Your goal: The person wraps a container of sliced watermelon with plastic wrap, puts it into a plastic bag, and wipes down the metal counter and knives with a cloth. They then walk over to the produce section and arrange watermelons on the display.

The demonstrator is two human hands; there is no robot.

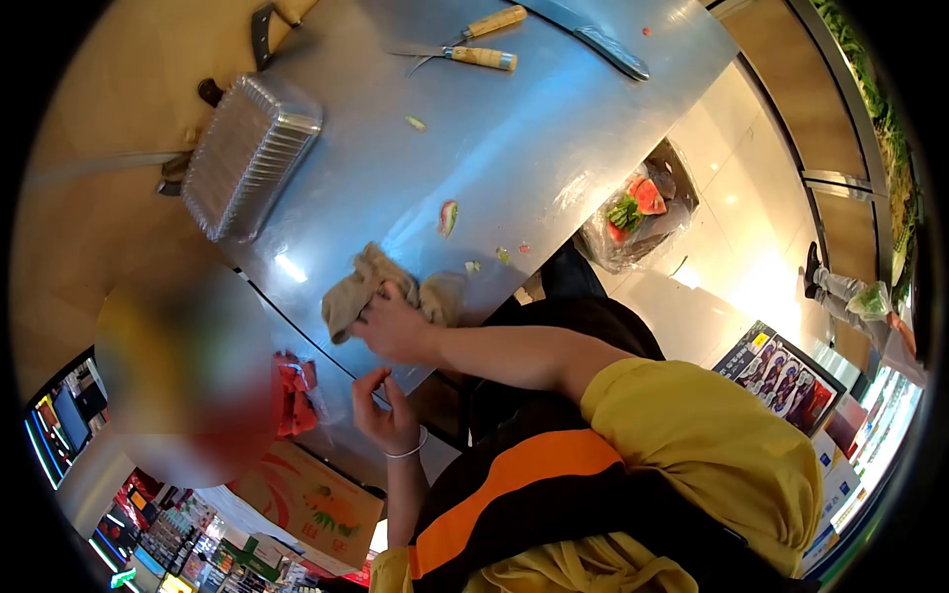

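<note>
My right hand (393,324) presses on a crumpled beige cloth (361,289), its fingers curled into the folds near the table's edge. Just below it, my left hand (386,415), with a thin band at the wrist, is raised with fingers bent and slightly apart, holding nothing. Beyond the cloth, a rind scrap (448,218) and small bits of food (503,255) lie on the metal table (366,148). Red packaging (296,393) is left of my left hand.
Clear plastic trays (252,158) are stacked at the upper left. Two wooden-handled knives (481,57) and a long dark blade (593,44) lie at the far end. A lined bin (633,252) holds watermelon pieces. A cardboard box (311,504) is at the lower left.
</note>
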